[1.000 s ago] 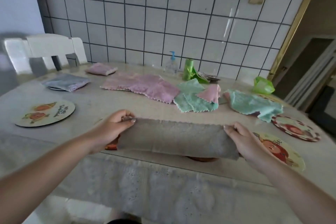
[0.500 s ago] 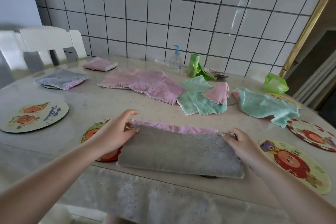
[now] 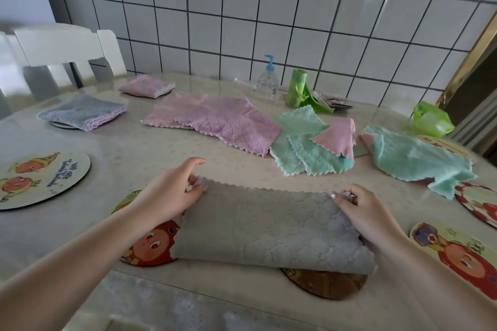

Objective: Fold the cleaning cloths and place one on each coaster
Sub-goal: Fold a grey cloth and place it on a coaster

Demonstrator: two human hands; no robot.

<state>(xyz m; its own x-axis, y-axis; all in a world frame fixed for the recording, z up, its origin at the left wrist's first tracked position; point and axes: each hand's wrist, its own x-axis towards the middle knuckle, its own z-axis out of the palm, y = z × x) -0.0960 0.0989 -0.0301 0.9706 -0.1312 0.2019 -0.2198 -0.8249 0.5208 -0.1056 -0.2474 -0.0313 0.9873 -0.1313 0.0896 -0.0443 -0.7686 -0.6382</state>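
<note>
Grey cloth (image 3: pixel 269 226) lies folded in half on the tabletop (image 3: pixel 121 158) right in front of you, spread over two coasters: the cartoon one (image 3: pixel 150 244) at its left end, a brown one (image 3: pixel 326 283) under its near right corner. Your left hand (image 3: pixel 168 193) pinches the far left corner; your right hand (image 3: pixel 368 212) pinches the far right corner, fingers curled onto the scalloped edge.

Step in hand, as judged: squaring the half-fold. Match the top edge to the layer beneath, press it flat, then fold end to end so the bundle fits a single coaster. Pick one coaster and centre it there, not bridging both.

Two folded cloths, grey-blue (image 3: pixel 80 113) and pink (image 3: pixel 146 85), already sit on coasters at far left. Loose pink (image 3: pixel 220 121) and mint cloths (image 3: pixel 309 153) wait beyond.
</note>
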